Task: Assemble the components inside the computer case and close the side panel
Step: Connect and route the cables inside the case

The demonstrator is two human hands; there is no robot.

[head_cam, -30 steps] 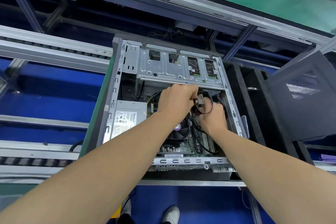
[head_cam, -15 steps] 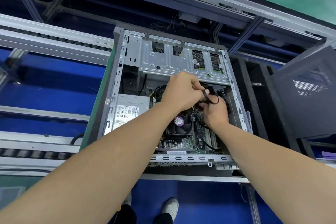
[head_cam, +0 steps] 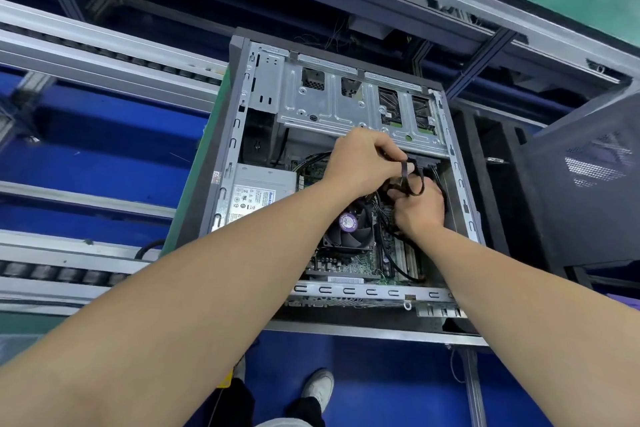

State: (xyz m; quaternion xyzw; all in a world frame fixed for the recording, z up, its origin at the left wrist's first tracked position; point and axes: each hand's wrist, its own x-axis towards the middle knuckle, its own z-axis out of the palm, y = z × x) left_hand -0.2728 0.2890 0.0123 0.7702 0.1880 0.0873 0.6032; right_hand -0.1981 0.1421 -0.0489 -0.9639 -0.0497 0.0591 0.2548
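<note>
Shifted slightly since the earlier frame: left hand (head_cam: 363, 158) drew the looped black cable (head_cam: 412, 180) a touch further right, beneath the drive cage (head_cam: 346, 104). Pinched that loop between thumb and fingers. Right hand (head_cam: 419, 208) stayed low beside it, clenched around the cable bundle; could not tell exactly which wires. Suggested tidying or routing cables inside the open computer case (head_cam: 239, 121), so assembly looked unfinished. Side panel (head_cam: 588, 184) leaned off to the right, well apart, not yet fitted. Showed a white label on the power supply (head_cam: 256, 194), print too small to read; purple sticker on the cooler fan (head_cam: 348, 222), likewise illegible.
</note>
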